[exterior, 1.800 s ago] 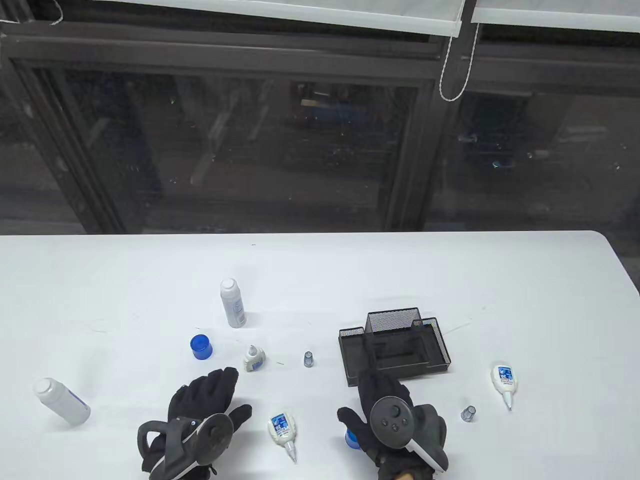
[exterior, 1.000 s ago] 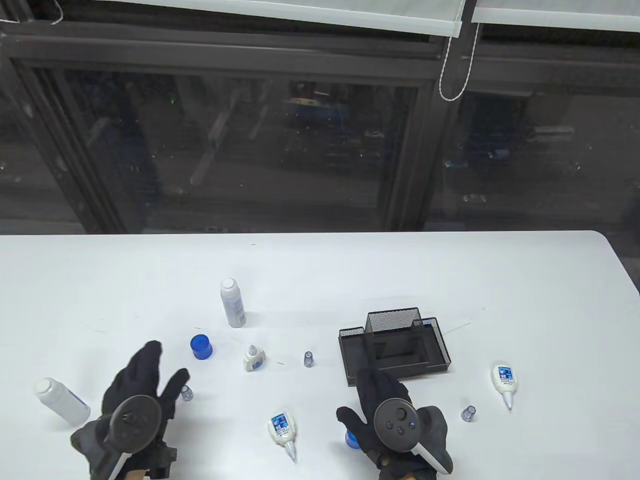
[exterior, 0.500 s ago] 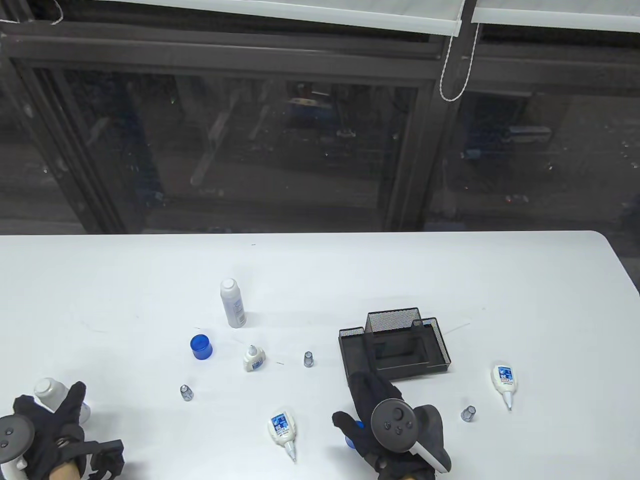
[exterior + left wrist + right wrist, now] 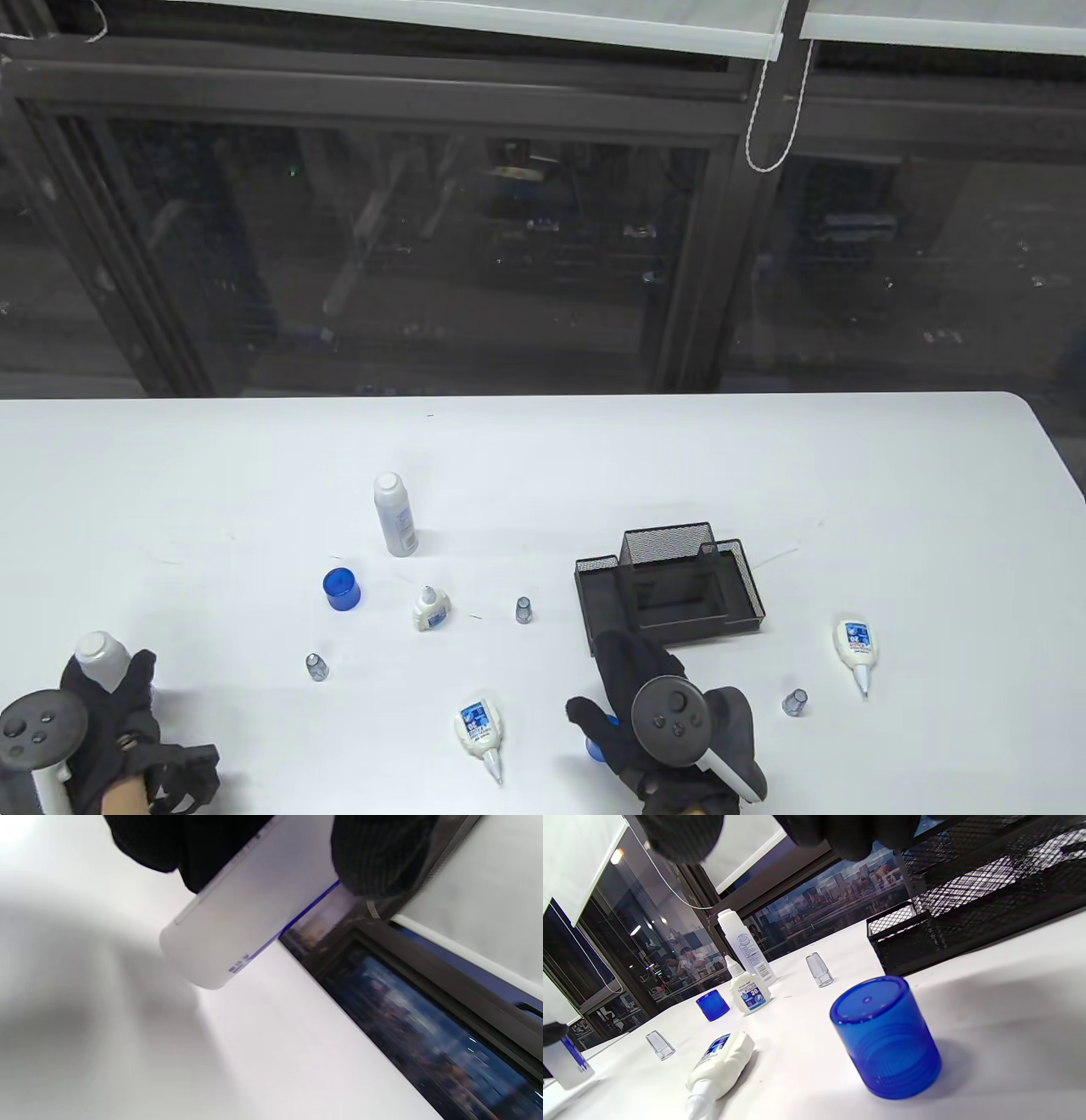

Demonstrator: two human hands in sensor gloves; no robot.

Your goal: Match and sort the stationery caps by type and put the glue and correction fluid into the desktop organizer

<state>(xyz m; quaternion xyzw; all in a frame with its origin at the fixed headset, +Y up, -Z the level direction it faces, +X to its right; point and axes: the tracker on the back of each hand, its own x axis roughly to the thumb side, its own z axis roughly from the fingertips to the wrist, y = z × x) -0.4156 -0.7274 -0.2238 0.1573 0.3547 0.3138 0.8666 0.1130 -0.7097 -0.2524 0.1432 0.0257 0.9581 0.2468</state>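
Note:
My left hand grips a white glue bottle at the table's near left corner. In the left wrist view the fingers wrap the bottle, whose base is tilted just above the table. My right hand hovers with relaxed fingers over a blue cap; the right wrist view shows the cap standing free on the table under the fingertips. The black mesh organizer stands just beyond the right hand.
A second glue bottle stands upright at mid-table, with a blue cap and an upright correction fluid near it. Two correction fluids lie flat. Clear caps are scattered about.
My left hand swung from the table's middle to the far left, closed round the lying glue bottle and raised it. The right hand stayed over the blue cap.

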